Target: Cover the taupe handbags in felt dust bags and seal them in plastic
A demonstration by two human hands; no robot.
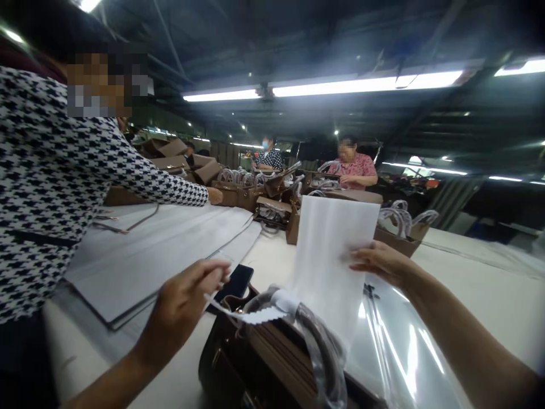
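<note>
A brown handbag (264, 363) with plastic-wrapped handles (321, 346) stands at the bottom centre. My left hand (183, 301) is above the bag's left side, fingers bent together at the end of a white strip (255, 314) that reaches to the handles. In my right hand (378, 262) is a white sheet (330, 255), pinched at its right edge and held upright behind the handles. The sheet's lower end comes down beside the bag opening. The fingertips of my right hand are blurred.
A dark phone (236, 281) lies behind the bag. Large grey sheets (170, 244) cover the left of the white table (464, 272). Clear plastic (404, 341) lies at right. Brown bags (230, 193) are piled behind. A person in a houndstooth top (85, 165) reaches in from the left.
</note>
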